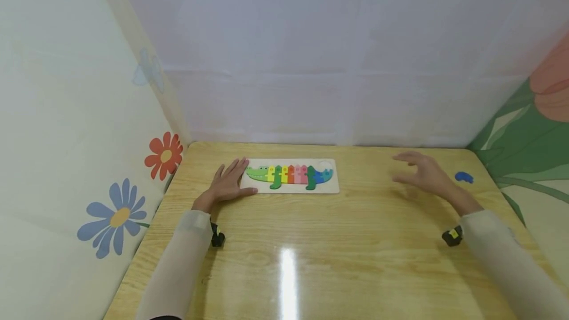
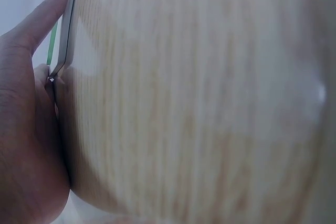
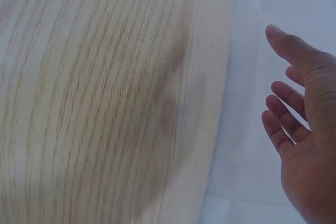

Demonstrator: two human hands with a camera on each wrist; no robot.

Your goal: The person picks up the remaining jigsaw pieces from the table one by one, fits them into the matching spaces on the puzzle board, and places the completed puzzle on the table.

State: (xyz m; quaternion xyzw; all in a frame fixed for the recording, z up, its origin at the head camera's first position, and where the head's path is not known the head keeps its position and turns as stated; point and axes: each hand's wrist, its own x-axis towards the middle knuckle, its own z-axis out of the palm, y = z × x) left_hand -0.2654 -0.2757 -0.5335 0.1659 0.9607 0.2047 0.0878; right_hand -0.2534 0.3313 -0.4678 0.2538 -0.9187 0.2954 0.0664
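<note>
A crocodile puzzle board (image 1: 262, 189) lies flat toward the back of the table, its coloured pieces running from a green head to a blue tail. Above the tail is a bare white round patch. My left hand (image 1: 228, 184) rests at the board's left end, fingers spread along the edge and thumb at the near corner. In the left wrist view the thumb touches the board's side. My right hand (image 1: 422, 172) is raised over the table, right of the board, fingers loosely bent and holding nothing. Beyond it, a small blue piece (image 1: 464, 177) lies near the right edge.
The wooden table (image 1: 338, 241) reaches to a white cloth wall (image 1: 275, 63) at the back. Flower-printed panels stand at the left (image 1: 58, 137) and right (image 1: 542, 157). A band of light reflects off the tabletop in front.
</note>
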